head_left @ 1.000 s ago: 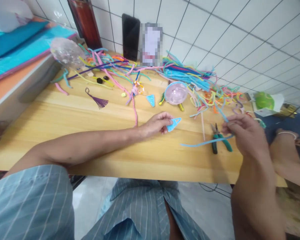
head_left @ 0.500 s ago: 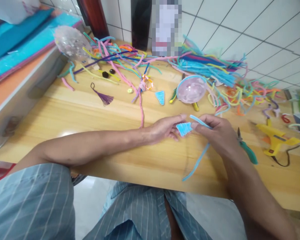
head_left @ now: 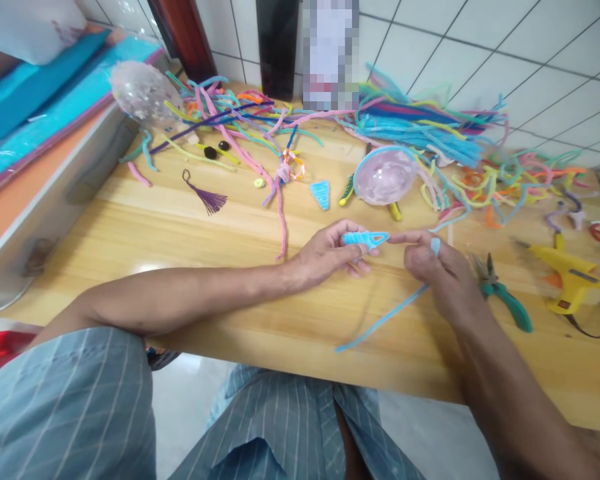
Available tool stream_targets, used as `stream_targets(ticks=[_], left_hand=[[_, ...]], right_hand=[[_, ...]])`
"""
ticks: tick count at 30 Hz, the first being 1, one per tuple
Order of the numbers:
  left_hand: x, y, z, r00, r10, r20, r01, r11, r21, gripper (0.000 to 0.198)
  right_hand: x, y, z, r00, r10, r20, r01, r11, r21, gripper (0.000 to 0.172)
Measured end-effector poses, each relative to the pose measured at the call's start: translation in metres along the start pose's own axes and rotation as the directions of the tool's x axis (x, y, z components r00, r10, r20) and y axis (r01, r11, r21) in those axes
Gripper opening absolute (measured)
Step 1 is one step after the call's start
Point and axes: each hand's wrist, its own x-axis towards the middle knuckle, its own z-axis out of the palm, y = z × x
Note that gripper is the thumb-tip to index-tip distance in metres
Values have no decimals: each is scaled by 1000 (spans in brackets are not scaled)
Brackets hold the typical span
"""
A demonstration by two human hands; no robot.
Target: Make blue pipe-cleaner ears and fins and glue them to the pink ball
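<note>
Between the thumb and fingers of my left hand (head_left: 323, 257) is a small light-blue pipe-cleaner triangle (head_left: 356, 239). Its wide end is wound with blue rows, while an open loop shows at the narrow end. My right hand (head_left: 437, 267) has its index finger stretched toward that tip, at or very near it. The other fingers are curled round a blue pipe cleaner (head_left: 383, 320), whose long tail hangs down and left over the table. A second, fully wound blue triangle (head_left: 320, 195) lies beyond my left hand.
Behind are a clear plastic bowl (head_left: 386, 175), a purple tassel (head_left: 206, 193) and a bundle of pipe cleaners (head_left: 420, 137). Green-handled pliers (head_left: 513, 303) and a yellow glue gun (head_left: 573, 273) lie right of my right hand. A box (head_left: 80, 180) stands left.
The triangle has turned in my left hand, its open tip now pointing right. My right hand has drawn back right from it, with the index finger extended. The view has shifted slightly.
</note>
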Motion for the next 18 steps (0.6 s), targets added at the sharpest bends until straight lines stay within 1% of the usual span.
stream_targets(ticks=[1, 4, 6, 9, 11, 14, 18], left_hand=[[0, 0, 0, 1000, 5, -6, -5, 1000, -22, 41], [1, 0, 1, 1000, 10, -14, -10, 998, -65, 49], [1, 1, 1, 1000, -2, -16, 1, 998, -57, 45], [0, 2, 1, 1000, -21, -24, 21, 1000, 6, 34], [0, 3, 0, 1000, -16, -2, 16, 999, 48, 35], [2, 1, -1, 997, -24, 72, 20, 998, 55, 42], [2, 1, -1, 983, -131, 128, 129, 991, 26, 42]], right_hand=[[-1, -1, 0, 1000, 13, 4, -13, 1000, 8, 60], [-1, -4, 2, 994, 103, -31, -99, 989, 114, 58], [-1, -5, 4, 989, 133, -62, -121, 979, 165, 56], [0, -6, 5, 991, 120, -66, -105, 975, 194, 59], [0, -8, 5, 992, 106, -71, -92, 980, 175, 60], [1, -14, 8, 991, 112, -80, -104, 990, 99, 48], [2, -17, 17, 990, 138, -41, -137, 990, 29, 33]])
